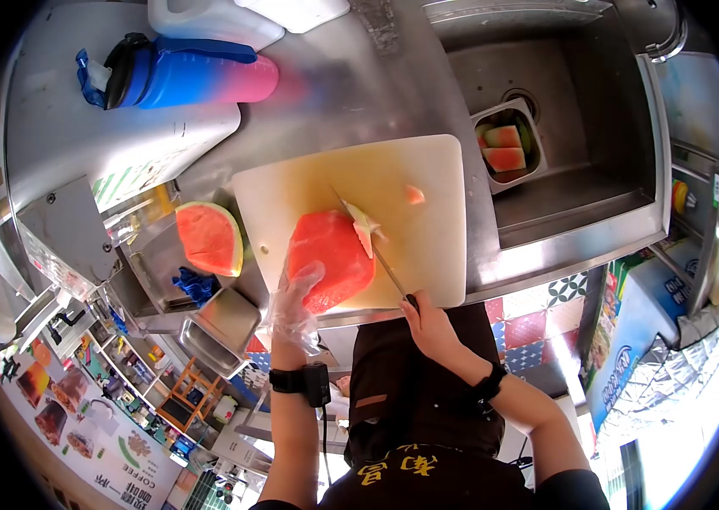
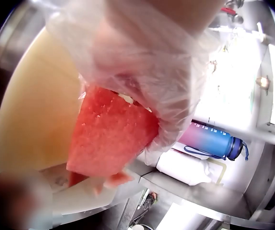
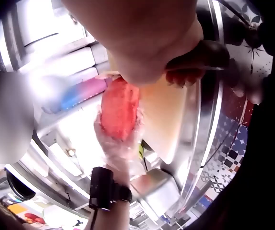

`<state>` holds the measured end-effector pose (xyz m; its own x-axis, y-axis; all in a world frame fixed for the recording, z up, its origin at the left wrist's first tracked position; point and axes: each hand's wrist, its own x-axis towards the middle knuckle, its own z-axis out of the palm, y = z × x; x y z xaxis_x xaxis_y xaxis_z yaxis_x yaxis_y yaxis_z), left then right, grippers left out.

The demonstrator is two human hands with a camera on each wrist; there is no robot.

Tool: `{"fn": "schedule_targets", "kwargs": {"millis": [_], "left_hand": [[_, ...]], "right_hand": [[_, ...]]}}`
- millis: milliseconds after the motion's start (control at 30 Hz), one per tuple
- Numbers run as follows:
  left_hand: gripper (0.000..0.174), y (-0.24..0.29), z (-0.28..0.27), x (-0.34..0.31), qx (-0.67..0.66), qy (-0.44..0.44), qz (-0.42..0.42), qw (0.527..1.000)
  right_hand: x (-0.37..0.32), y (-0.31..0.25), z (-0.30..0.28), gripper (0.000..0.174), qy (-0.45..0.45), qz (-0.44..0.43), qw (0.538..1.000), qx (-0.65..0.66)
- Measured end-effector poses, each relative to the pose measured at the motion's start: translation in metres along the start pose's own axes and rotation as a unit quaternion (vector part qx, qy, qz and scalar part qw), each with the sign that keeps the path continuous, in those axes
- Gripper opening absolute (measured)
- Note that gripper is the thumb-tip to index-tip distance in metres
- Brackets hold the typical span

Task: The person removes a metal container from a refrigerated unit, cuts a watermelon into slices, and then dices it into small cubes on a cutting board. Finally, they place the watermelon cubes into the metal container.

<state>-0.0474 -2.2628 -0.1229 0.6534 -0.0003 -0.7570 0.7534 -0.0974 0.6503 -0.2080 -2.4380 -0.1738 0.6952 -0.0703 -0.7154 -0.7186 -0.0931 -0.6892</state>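
Nearest the person's apron: the right hand (image 1: 433,325) grips the handle of a knife (image 1: 389,274), fingers wrapped round it, the blade angled forward and leftward across the board. Left hand (image 1: 291,297), in a clear plastic glove, curls about the near left side of a red melon block (image 1: 330,255). Likely reason for the hold: bare wet flesh slides easily, and that side keeps the fingers away from the edge.

Melon block sits on the white cutting board (image 1: 440,255), left of the blade. A pale rind strip (image 1: 363,228) touches the blade beside it; whether over or under the steel, I cannot tell. A small red scrap (image 1: 414,195) lies apart, farther right.

Just off the board's left edge: a melon wedge (image 1: 206,238), rind on, presumably parked within easy reach of the left hand.

Right of the board, inside the sink (image 1: 585,195), a container (image 1: 540,161) carries melon pieces (image 1: 504,149) with rind; I judge it placed there so drips stay off the surface (image 1: 342,93).

Farthest, at the left: a blue-and-pink bottle (image 1: 206,76) on its side, apparently kept out of the work.
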Motion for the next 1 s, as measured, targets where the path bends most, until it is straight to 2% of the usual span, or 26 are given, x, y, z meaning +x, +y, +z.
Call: {"fn": "schedule_targets", "kwargs": {"millis": [67,133,167,200,300,333,367,433,500,567,600,633,733,800,867,967,1000], "left_hand": [[0.063,0.001,0.002,-0.002,-0.011,-0.005,0.012,1.000],[0.057,-0.003,-0.006,-0.004,0.133,-0.020,0.150,0.979],[0.055,-0.010,-0.015,-0.001,0.279,-0.032,0.275,0.919],[0.056,-0.015,-0.020,0.002,0.413,-0.044,0.390,0.822],[0.055,-0.025,-0.029,0.007,0.398,-0.051,0.381,0.833],[0.055,-0.024,-0.026,0.006,0.308,-0.030,0.289,0.906],[0.054,-0.021,-0.021,0.005,0.210,-0.008,0.190,0.959],[0.055,-0.025,-0.023,0.007,0.192,-0.019,0.172,0.966],[0.055,-0.028,-0.032,0.012,0.353,-0.077,0.334,0.871],[0.041,-0.025,-0.019,0.005,0.159,-0.049,0.207,0.964],[0.039,-0.024,-0.015,0.004,0.102,-0.037,0.164,0.980],[0.038,-0.023,-0.011,0.002,0.043,-0.020,0.122,0.991],[0.040,-0.022,-0.008,0.003,0.007,0.019,0.066,0.998],[0.050,-0.013,-0.002,-0.001,-0.009,0.042,0.017,0.999],[0.052,-0.026,-0.015,0.002,0.089,-0.014,0.110,0.990],[0.055,-0.036,-0.029,0.005,0.164,-0.059,0.198,0.965],[0.056,-0.034,-0.026,0.005,0.148,-0.054,0.184,0.970]], "right_hand": [[0.004,0.008,0.009,0.031,0.008,0.003,0.999,0.032],[0.003,0.014,0.013,0.031,0.017,-0.005,0.998,0.062],[0.002,0.016,0.012,0.032,0.017,0.019,0.996,0.090],[-0.001,0.013,0.008,0.032,0.018,0.044,0.992,0.117],[-0.004,0.015,-0.012,0.033,0.059,0.082,0.982,0.160],[-0.005,0.012,-0.025,0.033,0.071,0.094,0.979,0.167],[-0.005,0.019,-0.032,0.032,0.095,0.077,0.973,0.197],[-0.007,0.023,-0.053,0.033,0.118,0.058,0.960,0.247],[-0.008,0.024,-0.073,0.032,0.153,0.057,0.950,0.268],[-0.011,0.019,-0.089,0.032,0.179,0.035,0.939,0.292],[-0.014,0.018,-0.094,0.031,0.185,0.035,0.940,0.284],[-0.016,0.018,-0.098,0.030,0.191,0.035,0.941,0.278],[-0.022,0.015,-0.099,0.031,0.159,0.048,0.960,0.226],[-0.023,0.012,-0.093,0.032,0.124,0.052,0.975,0.179],[-0.022,0.015,-0.083,0.033,0.080,0.085,0.986,0.120],[-0.013,0.021,-0.064,0.032,0.060,-0.004,0.998,0.010],[-0.011,0.014,-0.063,0.031,0.057,-0.017,0.998,-0.006]]}}
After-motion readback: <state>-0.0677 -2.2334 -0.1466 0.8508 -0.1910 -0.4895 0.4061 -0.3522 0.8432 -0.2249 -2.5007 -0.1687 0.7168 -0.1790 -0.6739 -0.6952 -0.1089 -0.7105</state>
